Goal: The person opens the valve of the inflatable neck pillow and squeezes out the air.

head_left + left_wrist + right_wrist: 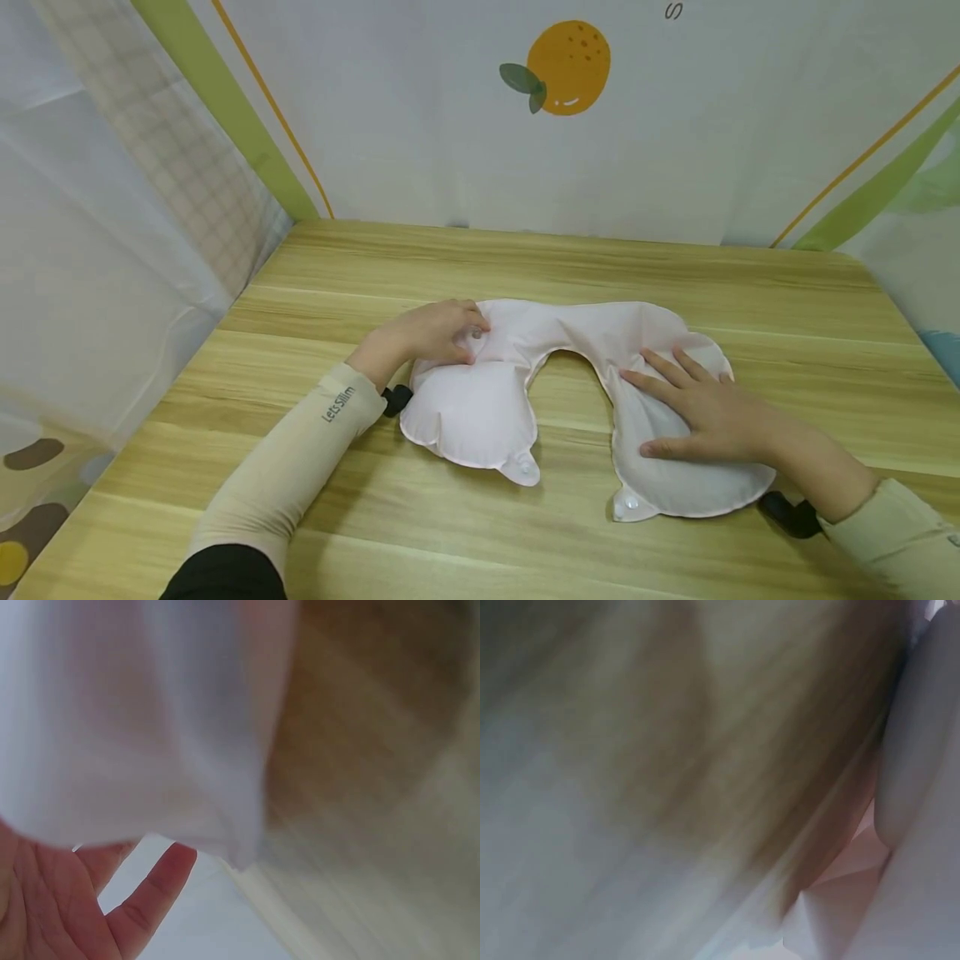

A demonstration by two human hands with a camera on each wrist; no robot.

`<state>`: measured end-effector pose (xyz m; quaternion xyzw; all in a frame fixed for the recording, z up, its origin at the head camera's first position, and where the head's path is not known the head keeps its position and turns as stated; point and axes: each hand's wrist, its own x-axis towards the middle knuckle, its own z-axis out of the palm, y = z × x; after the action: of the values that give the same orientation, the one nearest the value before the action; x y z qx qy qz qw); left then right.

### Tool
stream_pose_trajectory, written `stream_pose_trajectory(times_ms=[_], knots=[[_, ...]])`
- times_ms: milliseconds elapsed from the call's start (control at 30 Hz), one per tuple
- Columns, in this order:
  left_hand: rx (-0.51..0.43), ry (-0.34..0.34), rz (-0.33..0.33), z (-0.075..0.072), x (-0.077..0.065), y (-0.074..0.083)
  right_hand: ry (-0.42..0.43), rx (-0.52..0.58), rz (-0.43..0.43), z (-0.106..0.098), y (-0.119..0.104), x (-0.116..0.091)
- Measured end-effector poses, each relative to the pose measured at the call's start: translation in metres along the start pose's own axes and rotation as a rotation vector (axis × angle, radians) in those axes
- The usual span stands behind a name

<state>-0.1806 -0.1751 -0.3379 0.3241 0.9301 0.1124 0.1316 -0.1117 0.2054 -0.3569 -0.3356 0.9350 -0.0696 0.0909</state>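
A pale pink inflatable neck pillow [472, 408] lies on the wooden table, its U-shaped opening towards me. Each end carries a small tab with a snap button. My left hand [438, 332] rests on the upper left of the pillow, thumb and fingertips on either side of a small clear valve [476, 333]. In the left wrist view, loosely extended fingers [154, 900] show beyond the pillow's edge. On the pillow's right arm my right hand [716, 412] lies flat, fingers spread and pressing the fabric. The right wrist view shows blurred pillow fabric [922, 847] and hides this hand.
The light wooden table [570, 550] extends around the pillow on all sides. Behind it hangs a white curtain [420, 125] with a printed orange, and more printed cloth [97, 250] hangs along the left side. Black wrist cameras touch or sit close to the pillow's outer edges.
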Motion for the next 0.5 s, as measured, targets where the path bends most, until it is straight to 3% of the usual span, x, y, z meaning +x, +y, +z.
stream_pose_trajectory(times_ms=[500], knots=[[0.005,-0.010,-0.029,0.0010,0.0018,-0.0005,-0.010,0.019,-0.001,0.0001,0.0006,0.0002]])
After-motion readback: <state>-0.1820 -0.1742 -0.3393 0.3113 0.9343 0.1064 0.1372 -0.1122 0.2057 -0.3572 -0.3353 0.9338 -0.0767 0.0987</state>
